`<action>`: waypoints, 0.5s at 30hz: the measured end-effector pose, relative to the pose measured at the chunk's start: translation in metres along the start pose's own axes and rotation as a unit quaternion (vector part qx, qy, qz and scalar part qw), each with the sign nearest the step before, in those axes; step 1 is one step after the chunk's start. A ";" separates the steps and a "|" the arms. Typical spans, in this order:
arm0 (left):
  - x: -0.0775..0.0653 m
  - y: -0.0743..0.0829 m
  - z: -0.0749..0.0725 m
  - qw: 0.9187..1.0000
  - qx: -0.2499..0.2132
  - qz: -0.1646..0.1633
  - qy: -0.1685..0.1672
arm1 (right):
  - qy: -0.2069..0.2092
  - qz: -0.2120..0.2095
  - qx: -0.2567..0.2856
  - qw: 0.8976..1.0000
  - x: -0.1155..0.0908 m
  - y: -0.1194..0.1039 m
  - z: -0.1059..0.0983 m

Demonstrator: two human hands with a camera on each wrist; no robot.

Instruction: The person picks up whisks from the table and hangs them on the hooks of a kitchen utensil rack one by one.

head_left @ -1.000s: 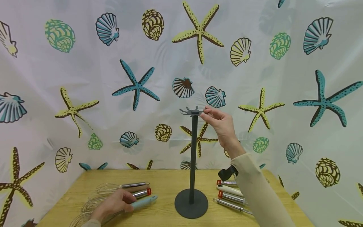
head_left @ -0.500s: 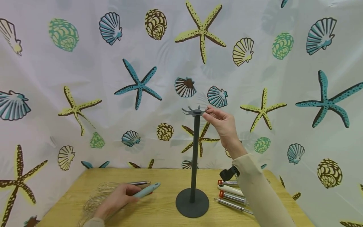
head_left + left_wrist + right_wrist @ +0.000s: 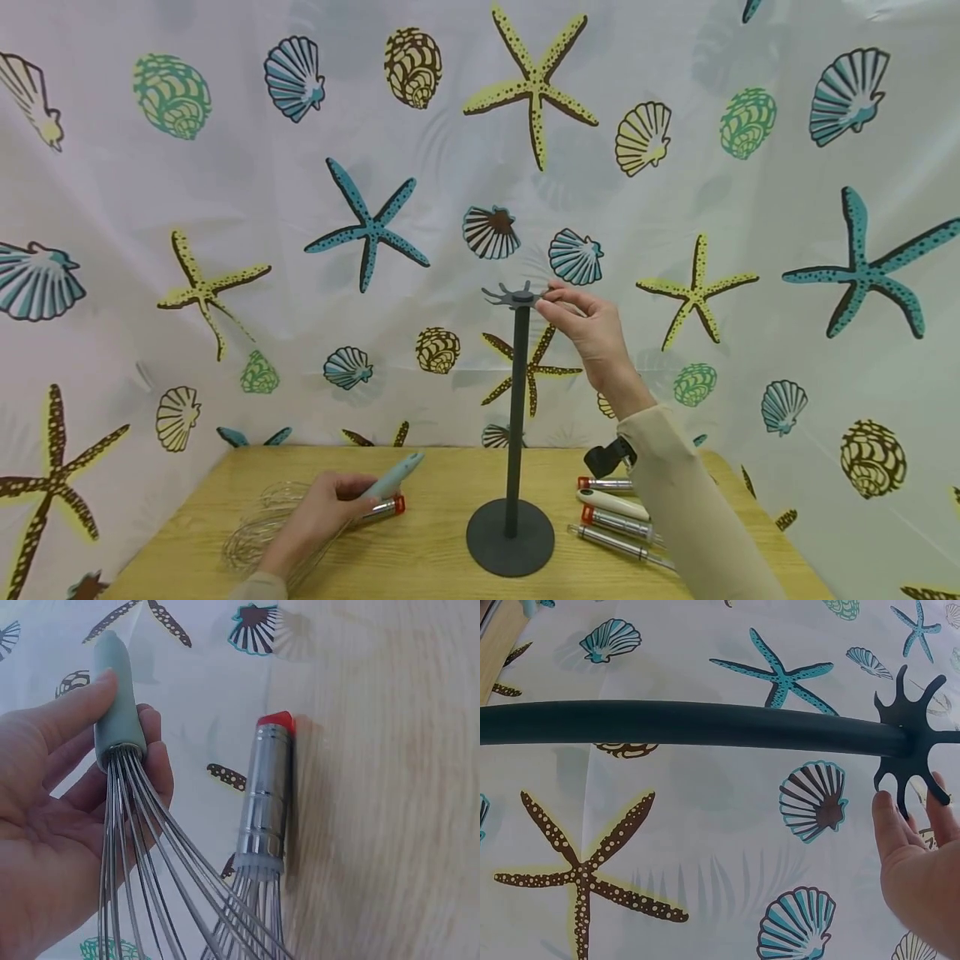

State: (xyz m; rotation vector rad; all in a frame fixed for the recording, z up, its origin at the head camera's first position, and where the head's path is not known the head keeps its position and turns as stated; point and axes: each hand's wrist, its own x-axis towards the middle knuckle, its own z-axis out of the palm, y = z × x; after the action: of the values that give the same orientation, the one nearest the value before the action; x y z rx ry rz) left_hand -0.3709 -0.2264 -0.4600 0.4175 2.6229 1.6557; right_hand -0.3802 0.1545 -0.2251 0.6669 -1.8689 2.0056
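My left hand (image 3: pixel 318 515) grips a whisk by its light blue handle (image 3: pixel 396 477), thumb on one side and fingers on the other. The handle tip points up and away, and its wires (image 3: pixel 142 847) fan out below the fingers in the left wrist view. Up at the top of a dark grey stand (image 3: pixel 516 400), my right hand (image 3: pixel 594 333) pinches one arm of its ring of hooks (image 3: pixel 909 742). The stand is upright on a round base (image 3: pixel 491 550), with nothing hanging from the hooks.
A metal-handled whisk with a red end (image 3: pixel 388 507) lies on the wooden table (image 3: pixel 420 575) beside my left hand, more wires near it. Right of the base lie several utensils, including a cream handle (image 3: pixel 611 504), their far ends behind my sleeve. A shell-patterned curtain (image 3: pixel 420 192) hangs behind.
My left hand has lifted the blue-handled whisk, tilting its handle tip upward and moving away from me. My right hand stays at the hooks; the view has shifted slightly.
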 end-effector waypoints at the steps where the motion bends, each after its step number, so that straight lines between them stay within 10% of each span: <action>1: 0.000 0.002 0.001 1.000 -0.003 -0.001 0.006 | -0.003 0.001 0.000 1.000 0.000 0.000 0.000; 15: -0.002 0.017 0.006 0.999 -0.024 -0.012 0.035 | -0.017 -0.005 -0.003 1.000 0.000 0.004 -0.001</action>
State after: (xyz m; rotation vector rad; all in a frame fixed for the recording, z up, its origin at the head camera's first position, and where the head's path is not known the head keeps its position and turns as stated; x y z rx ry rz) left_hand -0.3645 -0.2149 -0.4474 0.3315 2.6194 1.7539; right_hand -0.3823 0.1552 -0.2285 0.7104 -1.8867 1.9930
